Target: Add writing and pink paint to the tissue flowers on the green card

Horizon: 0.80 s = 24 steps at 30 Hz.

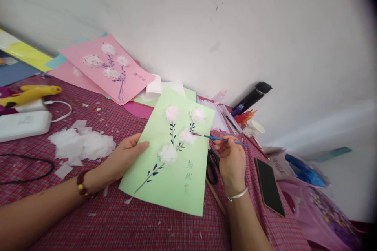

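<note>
Green card (182,168) slants over the bench (141,227), its left edge pinched by the left hand's (129,153) fingers; the right hand (232,162), reaching forward, pinches a brush (213,138), tip at a flower (186,136). Checked cloth (97,219) covers the bench beside a pale wall (206,27).

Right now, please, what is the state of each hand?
Left hand: closed, holding the light green rectangular paper sheet by its left edge.
Right hand: closed around the thin blue paintbrush, tip at a fluffy pale pink flower.
</note>
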### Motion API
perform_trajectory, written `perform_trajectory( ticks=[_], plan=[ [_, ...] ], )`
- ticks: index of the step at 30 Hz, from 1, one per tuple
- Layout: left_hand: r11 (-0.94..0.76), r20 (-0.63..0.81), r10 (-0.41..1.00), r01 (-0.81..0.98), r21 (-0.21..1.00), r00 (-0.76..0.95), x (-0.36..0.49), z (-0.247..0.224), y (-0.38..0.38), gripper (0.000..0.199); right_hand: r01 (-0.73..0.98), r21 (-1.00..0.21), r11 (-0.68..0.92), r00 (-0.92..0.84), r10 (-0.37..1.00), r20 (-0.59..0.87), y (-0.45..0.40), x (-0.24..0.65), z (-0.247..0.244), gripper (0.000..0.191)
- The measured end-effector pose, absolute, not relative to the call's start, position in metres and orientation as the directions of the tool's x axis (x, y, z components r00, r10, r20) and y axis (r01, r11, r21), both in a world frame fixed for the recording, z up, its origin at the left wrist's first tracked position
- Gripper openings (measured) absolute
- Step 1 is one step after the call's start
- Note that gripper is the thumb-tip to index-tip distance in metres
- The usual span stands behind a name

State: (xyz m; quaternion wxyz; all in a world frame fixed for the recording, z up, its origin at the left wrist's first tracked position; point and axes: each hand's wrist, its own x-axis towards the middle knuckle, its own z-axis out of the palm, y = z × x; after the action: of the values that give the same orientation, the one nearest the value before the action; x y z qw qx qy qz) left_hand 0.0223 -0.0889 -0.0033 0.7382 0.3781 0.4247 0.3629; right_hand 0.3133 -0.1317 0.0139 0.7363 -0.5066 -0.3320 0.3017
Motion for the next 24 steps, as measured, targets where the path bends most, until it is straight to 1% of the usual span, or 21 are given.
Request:
perform_trajectory(
  ticks=[2, 4, 9, 17, 20, 24],
  plan=[
    [0.450, -0.349, 0.857, -0.222, 0.865, 0.378, 0.0227, -0.0034, -0.0891, 0.044, -0.149, -0.936, 0.320, 0.579, 0.795, 0.180, -0.1320, 0.3141, 0.0139, 0.014],
    [0.449, -0.348, 0.859, -0.225, 0.865, 0.377, 0.0227, -0.0038, -0.0889, 0.044, -0.153, -0.936, 0.317, 0.555, 0.812, 0.184, -0.1324, 0.3151, 0.0136, 0.012],
    [0.480, -0.384, 0.850, -0.231, 0.846, 0.359, 0.0224, -0.0003, -0.0882, 0.045, -0.195, -0.933, 0.303, 0.484, 0.857, 0.177, -0.1329, 0.3168, 0.0127, 0.010],
    [0.489, -0.400, 0.844, -0.208, 0.847, 0.357, 0.0231, 0.0020, -0.0871, 0.047, -0.164, -0.932, 0.323, 0.492, 0.846, 0.207, -0.1331, 0.3184, 0.0136, 0.009],
    [0.492, -0.408, 0.842, -0.193, 0.849, 0.354, 0.0232, 0.0018, -0.0868, 0.045, -0.129, -0.946, 0.297, 0.506, 0.840, 0.195, -0.1317, 0.3188, 0.0111, 0.011],
    [0.504, -0.415, 0.838, -0.211, 0.838, 0.353, 0.0228, 0.0019, -0.0860, 0.040, -0.122, -0.944, 0.308, 0.513, 0.834, 0.205, -0.1298, 0.3199, 0.0104, 0.009]
  ],
)
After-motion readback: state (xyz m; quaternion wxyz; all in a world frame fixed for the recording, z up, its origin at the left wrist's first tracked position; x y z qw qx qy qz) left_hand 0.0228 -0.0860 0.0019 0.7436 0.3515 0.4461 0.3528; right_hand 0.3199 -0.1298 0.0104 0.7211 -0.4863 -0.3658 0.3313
